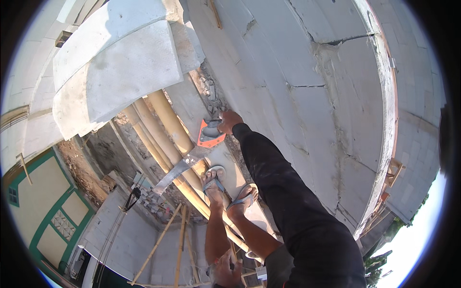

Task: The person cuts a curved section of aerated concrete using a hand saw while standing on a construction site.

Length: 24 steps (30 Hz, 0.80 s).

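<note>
My right hand [229,121], at the end of a black sleeve, is closed at the upper edge of a handsaw's orange and black handle [212,139]. The saw's grey blade [178,172] points down and to the left, across the bamboo poles [169,126]. My left hand [227,272] is low at the bottom edge, close to my leg; its fingers look loosely apart, with nothing visible in them. Both of my sandalled feet [214,177] stand just below the saw, on a narrow ledge and the poles.
A large grey block wall [297,115] rises along the right. Pale blocks [129,62] are stacked at upper left, above the poles. Rubble [207,89] lies in the gap beside the wall. Below are bamboo props [158,242] and a green-framed door [62,211].
</note>
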### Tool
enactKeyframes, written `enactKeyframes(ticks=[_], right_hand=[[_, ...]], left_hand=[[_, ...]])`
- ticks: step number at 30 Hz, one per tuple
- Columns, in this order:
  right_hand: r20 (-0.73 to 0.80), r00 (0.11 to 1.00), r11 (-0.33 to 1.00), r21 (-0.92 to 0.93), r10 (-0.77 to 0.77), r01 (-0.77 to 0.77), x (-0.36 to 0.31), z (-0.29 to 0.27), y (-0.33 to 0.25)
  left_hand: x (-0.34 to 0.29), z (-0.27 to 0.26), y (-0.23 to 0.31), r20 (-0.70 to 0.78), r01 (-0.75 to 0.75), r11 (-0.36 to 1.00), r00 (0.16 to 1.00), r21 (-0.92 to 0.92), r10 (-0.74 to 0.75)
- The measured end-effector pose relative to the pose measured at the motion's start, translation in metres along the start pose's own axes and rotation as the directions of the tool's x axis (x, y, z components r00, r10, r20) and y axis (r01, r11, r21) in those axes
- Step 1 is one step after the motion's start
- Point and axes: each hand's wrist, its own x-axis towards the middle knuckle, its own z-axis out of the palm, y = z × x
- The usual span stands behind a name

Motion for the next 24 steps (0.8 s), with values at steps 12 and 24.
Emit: enactKeyframes(ticks=[12, 24], right_hand=[[0.424, 0.905, 0.642, 0.688, 0.023, -0.338, -0.029, 0.026, 0.042], [0.442, 0.869, 0.075, 0.896, -0.223, -0.437, -0.248, -0.026, 0.005]], left_hand=[[0.010, 0.006, -0.006, -0.046, 0.021, 0.994, 0.999, -0.105, -0.026], [0.046, 0.047, -0.087, -0.168, -0.059, 0.943, 0.986, -0.328, 0.003]])
